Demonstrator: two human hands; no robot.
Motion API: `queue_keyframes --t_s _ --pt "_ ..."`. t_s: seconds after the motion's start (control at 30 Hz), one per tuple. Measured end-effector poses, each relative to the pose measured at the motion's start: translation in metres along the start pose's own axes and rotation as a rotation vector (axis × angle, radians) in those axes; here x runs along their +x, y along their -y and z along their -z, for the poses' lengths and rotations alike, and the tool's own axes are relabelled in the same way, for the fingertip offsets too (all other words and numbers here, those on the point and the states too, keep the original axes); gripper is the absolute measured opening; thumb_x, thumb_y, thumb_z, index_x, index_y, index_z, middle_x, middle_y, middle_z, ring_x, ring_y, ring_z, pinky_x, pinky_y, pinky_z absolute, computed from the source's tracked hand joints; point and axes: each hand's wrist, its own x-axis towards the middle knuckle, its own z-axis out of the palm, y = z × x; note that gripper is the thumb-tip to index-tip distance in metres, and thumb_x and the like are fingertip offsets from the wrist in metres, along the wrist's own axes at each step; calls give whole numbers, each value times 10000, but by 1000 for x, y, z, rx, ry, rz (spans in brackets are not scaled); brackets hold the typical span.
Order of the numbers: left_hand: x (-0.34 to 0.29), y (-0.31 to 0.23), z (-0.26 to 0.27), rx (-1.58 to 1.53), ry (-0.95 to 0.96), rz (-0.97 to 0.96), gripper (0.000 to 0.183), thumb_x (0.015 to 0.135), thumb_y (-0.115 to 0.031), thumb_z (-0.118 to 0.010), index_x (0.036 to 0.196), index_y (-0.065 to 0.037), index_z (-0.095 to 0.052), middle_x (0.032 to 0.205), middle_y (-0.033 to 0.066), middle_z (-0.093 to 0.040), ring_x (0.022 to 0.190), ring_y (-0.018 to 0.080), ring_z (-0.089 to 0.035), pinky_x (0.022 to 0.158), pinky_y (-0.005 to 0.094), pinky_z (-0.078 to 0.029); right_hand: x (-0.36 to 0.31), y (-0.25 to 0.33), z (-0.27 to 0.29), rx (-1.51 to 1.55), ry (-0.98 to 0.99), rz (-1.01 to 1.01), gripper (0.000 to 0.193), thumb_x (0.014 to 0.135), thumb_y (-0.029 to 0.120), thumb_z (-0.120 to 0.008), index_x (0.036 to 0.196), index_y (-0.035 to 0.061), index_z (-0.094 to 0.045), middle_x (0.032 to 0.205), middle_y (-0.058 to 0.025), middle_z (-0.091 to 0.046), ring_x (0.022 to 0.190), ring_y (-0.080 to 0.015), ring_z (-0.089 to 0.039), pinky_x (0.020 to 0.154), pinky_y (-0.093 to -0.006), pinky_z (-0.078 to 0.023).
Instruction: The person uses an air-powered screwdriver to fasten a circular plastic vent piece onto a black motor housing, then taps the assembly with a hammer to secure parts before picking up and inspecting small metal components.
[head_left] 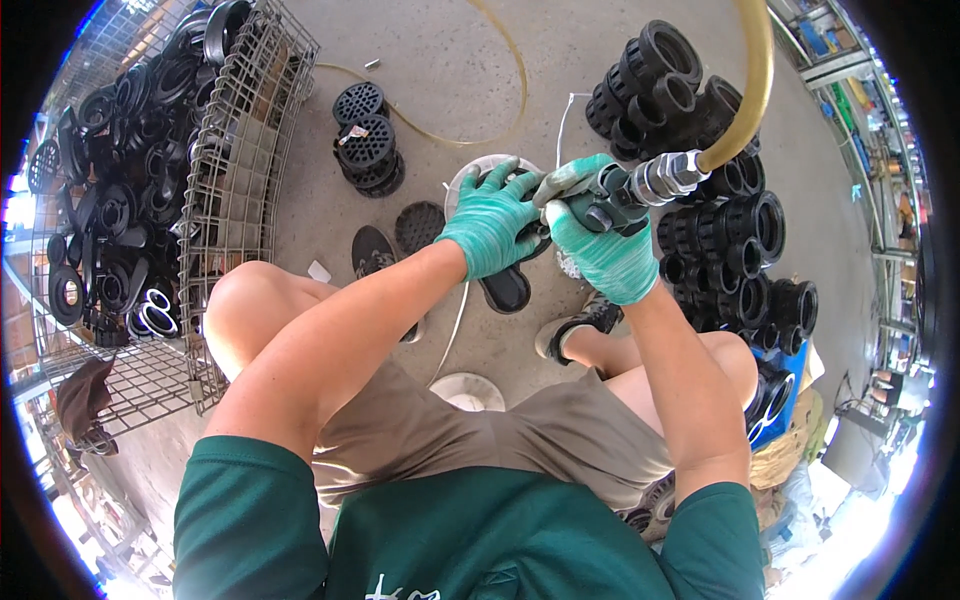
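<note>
My left hand (490,222), in a green glove, lies over a black moulded fitting (506,291) with its fingers spread, holding it on a pale round stand (497,162). Much of the fitting is hidden beneath the glove. A dark air-powered hand tool (608,205) sits in my right hand (607,250), whose gloved fingers wrap around its body. From the tool's metal coupling (668,178), a yellowish hose (752,75) rises to the upper right. The tool's working end is close to my left fingers, and I cannot make out whether it touches the fitting.
At left stands a wire cage (232,165) full of black rings and parts. Black ribbed fittings (715,235) are piled at right. Perforated black discs (367,140) are stacked ahead on the left. More hose (522,85) loops across the floor; shelving (850,110) lines the far right.
</note>
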Motion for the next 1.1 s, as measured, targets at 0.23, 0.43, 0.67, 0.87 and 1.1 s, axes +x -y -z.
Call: queue_keyframes --t_s 0.23,0.43,0.67,0.87,1.1 --pt "-1 -2 -2 -36 -52 2 444 836 -417 -707 1256 -272 -695 1518 47 -478 1441 372 -377 1145 629 -245 0 1 0 -9 -2 4 302 826 -138 -634 1069 29 -573 990 -131 -715 936 -194 -702 867 -355 -594" --pt "0 1 -5 -40 -87 -26 444 828 -414 -710 1242 -254 -700 1507 71 -489 1433 376 -388 1138 627 -258 1 -4 2 -71 -22 -41 315 823 -138 -633 1083 28 -569 988 -130 -719 935 -196 -702 846 -356 -600" --pt "-1 0 -6 -44 -107 -13 463 829 -419 -709 1257 -243 -688 1511 74 -485 1437 376 -383 1135 628 -264 0 0 3 -49 -1 -21 309 820 -128 -630 1079 28 -570 967 -130 -722 911 -198 -708 845 -358 -600" --pt "-1 0 -2 -41 -66 -9 461 831 -419 -707 1261 -252 -687 1516 66 -482 1444 377 -376 1138 629 -262 3 1 2 4 8 -14 299 821 -125 -634 1077 20 -579 971 -132 -722 922 -201 -707 848 -361 -604" --pt "0 1 -6 -51 -86 -20 431 828 -413 -712 1230 -259 -706 1519 74 -479 1446 381 -375 1145 628 -254 0 -4 3 25 -7 -58 300 835 -9 -736 1102 69 -623 1004 -29 -701 897 -121 -656 833 -299 -557"
